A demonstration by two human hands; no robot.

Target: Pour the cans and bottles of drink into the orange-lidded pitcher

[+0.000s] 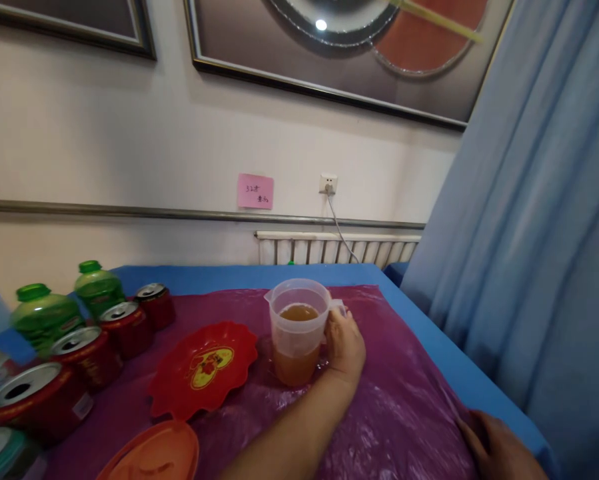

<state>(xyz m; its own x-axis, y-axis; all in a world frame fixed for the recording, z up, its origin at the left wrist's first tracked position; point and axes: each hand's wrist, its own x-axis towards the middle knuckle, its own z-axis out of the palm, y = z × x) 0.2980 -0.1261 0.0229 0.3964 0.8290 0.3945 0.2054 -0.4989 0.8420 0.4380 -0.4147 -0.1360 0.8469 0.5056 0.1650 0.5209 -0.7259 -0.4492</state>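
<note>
A clear plastic measuring jug, partly filled with brown liquid, stands upright on a purple plastic sheet. My left hand reaches across from the bottom middle and is closed round the jug's handle, on its right side. At the bottom right, my right hand lies at the sheet's right edge, cut off by the frame. Its thumb and a finger look apart, and I see nothing held there. Left of the jug lies a red scalloped plate with a yellow print. An orange lid-like piece is nearer to me.
Several opened red cans line the left side, with green bottles behind them. A teal-rimmed jar is at the lower left corner. A blue cloth covers the table. A blue curtain hangs at the right.
</note>
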